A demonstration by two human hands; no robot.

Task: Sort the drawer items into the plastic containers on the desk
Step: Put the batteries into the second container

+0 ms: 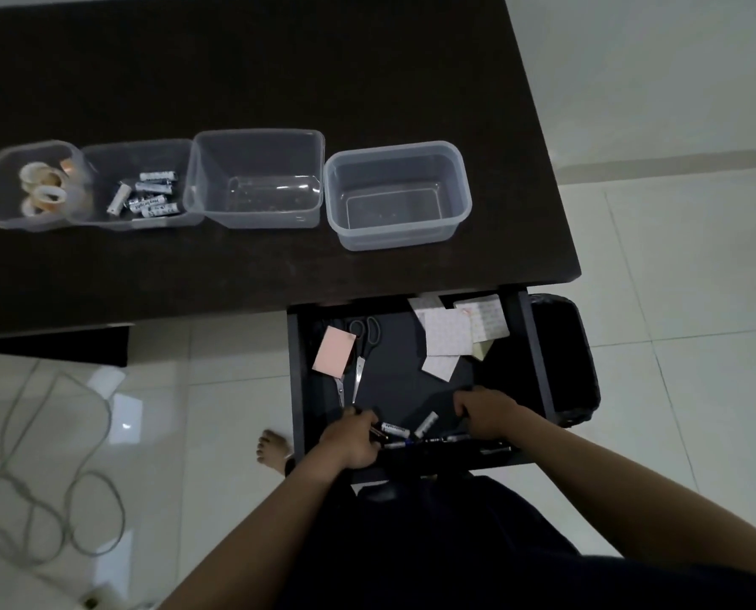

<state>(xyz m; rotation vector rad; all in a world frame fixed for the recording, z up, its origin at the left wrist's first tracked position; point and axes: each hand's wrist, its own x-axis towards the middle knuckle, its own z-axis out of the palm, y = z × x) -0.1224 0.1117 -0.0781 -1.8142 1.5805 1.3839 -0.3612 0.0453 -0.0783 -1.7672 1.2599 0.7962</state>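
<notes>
The open drawer (299, 367) under the desk holds scissors (360, 358), a pink notepad (334, 350), white and yellow paper notes (448, 339), two batteries (426, 424) and pens along its front. My left hand (352, 440) is in the drawer's front left corner, fingers curled around dark pens. My right hand (488, 413) reaches down at the front right, fingers bent over pens; what it holds is hidden. On the desk stand several clear plastic containers: one with tape rolls (44, 189), one with batteries (147, 195), and two empty ones (257, 178) (398, 193).
The dark desk (235, 72) fills the upper left. A black bin (563, 358) stands right of the drawer. A grey cable (37, 455) loops over the white tiled floor at left. My bare foot (272, 446) is beside the drawer.
</notes>
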